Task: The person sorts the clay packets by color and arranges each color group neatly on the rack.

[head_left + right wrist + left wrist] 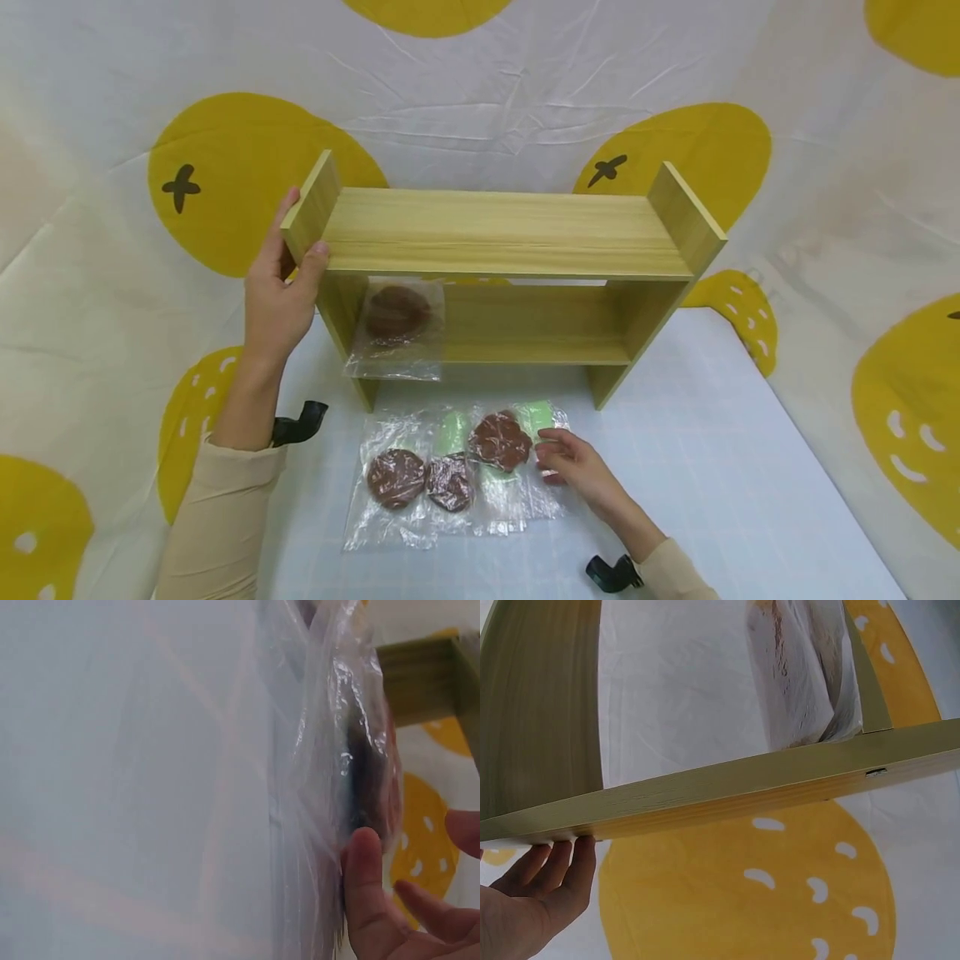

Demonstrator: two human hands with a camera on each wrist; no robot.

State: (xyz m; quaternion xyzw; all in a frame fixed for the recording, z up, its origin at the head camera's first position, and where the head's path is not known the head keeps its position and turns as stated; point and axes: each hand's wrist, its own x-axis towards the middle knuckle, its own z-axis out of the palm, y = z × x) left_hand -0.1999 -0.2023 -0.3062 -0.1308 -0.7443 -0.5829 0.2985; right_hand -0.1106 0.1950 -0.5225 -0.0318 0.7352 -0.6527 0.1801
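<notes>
A light wooden two-tier shelf (510, 233) stands on the table. My left hand (281, 292) grips its upper left side panel, thumb at the front and fingers on the outer face. In the left wrist view, fingertips (577, 877) lie against the panel's edge. On the lower tier, at the left, sits a clear bag with a round brown item (397, 315). Several clear bags with brown pieces (396, 479) lie in an overlapping row before the shelf. Beside the rightmost flower-shaped brown piece (501, 440) is my right hand (581, 471), its fingers apart; one fingertip touches a bag (367, 780).
Light green cards (453, 432) show through some bags. The table (720, 467) has a pale checked cover. Behind it hangs a white cloth (480, 108) with yellow shapes. Black wrist mounts (300, 422) stick out from both wrists.
</notes>
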